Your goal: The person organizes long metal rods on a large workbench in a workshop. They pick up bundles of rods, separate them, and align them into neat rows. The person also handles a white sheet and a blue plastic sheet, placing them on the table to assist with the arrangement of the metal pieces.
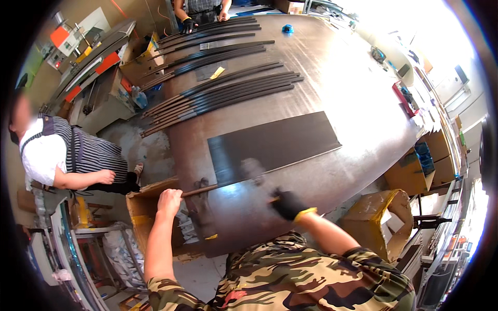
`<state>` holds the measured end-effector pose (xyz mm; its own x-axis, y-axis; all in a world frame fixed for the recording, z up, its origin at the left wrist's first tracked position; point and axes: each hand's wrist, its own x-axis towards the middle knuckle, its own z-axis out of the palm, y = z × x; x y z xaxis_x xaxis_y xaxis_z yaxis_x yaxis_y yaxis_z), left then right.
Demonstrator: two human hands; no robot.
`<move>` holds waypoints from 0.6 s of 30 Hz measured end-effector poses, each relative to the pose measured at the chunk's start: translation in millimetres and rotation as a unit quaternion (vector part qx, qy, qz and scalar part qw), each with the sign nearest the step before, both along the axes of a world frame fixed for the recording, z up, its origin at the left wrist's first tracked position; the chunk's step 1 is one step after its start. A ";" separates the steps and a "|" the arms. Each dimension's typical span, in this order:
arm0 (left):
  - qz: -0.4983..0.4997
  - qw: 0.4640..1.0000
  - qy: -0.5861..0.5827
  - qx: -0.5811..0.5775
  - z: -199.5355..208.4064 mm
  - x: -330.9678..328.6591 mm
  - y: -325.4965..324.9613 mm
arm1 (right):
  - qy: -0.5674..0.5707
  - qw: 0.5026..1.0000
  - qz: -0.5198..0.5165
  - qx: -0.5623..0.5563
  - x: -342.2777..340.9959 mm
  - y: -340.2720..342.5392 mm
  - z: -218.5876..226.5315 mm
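My bare left hand is closed around the near-left end of a thin brown rod. That rod runs to the near edge of a dark rectangular sheet lying flat on the big metal table. My right hand, in a black glove with a yellow cuff, hovers over the table's near side. Its fingers are dark and smeared, so their closure is unclear. A blurred grey shape shows by the sheet's near edge. Beside the rod, a faint dark glove-like shape with a yellow edge lies near the table's left edge.
Several long dark rods lie in bundles across the table's far left. A blue roll-like item sits farther back. Cardboard boxes stand at left and right. One person stands at left; another's gloved hand touches the far rods.
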<state>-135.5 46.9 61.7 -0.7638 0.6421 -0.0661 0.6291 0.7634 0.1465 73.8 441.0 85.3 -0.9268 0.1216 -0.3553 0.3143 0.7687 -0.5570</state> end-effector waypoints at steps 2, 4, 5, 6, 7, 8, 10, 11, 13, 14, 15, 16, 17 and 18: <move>0.006 1.000 -0.016 0.004 6.9 -3.3 6.3 | -0.020 0.995 0.086 -0.049 -29.4 -80.2 24.9; 0.024 0.999 -0.042 -0.004 7.5 -3.6 5.1 | -0.022 0.993 0.108 -0.046 -34.1 -102.1 29.0; 0.032 0.998 -0.055 -0.009 9.6 -4.6 5.9 | -0.022 0.994 0.099 -0.037 -33.8 -99.5 31.5; 0.024 0.998 -0.042 -0.031 10.4 -4.3 7.7 | -0.029 0.995 0.087 -0.025 -31.1 -92.8 31.0; 0.021 0.998 -0.051 -0.028 4.5 -4.7 6.0 | -0.043 0.997 0.060 -0.007 -22.5 -65.5 27.5; 0.016 0.999 -0.047 -0.006 1.3 -4.9 3.2 | -0.052 0.999 0.006 -0.002 -10.7 -32.3 24.5; 0.004 0.999 -0.040 0.021 -1.4 -2.0 7.1 | 0.016 0.996 -0.085 0.029 30.6 61.0 -15.6; 0.011 0.999 -0.031 0.021 -5.1 3.8 -0.8 | 0.026 0.990 -0.132 0.045 41.8 105.4 -12.9; 0.006 1.000 -0.007 0.009 -11.1 6.6 -6.1 | -0.055 0.932 -0.342 -0.109 56.1 190.6 8.1; 0.010 1.000 -0.002 0.011 -7.7 7.4 -1.9 | -0.065 0.911 -0.381 -0.144 61.0 232.7 11.2; 0.011 1.000 0.001 0.011 -3.5 7.1 3.5 | -0.077 0.885 -0.421 -0.180 71.5 269.6 11.2; 0.020 1.000 -0.009 -0.006 1.6 7.5 7.0 | -0.088 0.885 -0.429 -0.155 71.1 296.7 13.8; 0.036 0.999 -0.003 -0.026 3.8 9.2 10.3 | -0.097 0.886 -0.435 -0.129 70.2 319.6 15.9; 0.044 0.999 0.001 -0.031 2.4 10.1 9.3 | -0.090 0.884 -0.445 -0.116 70.2 338.1 13.4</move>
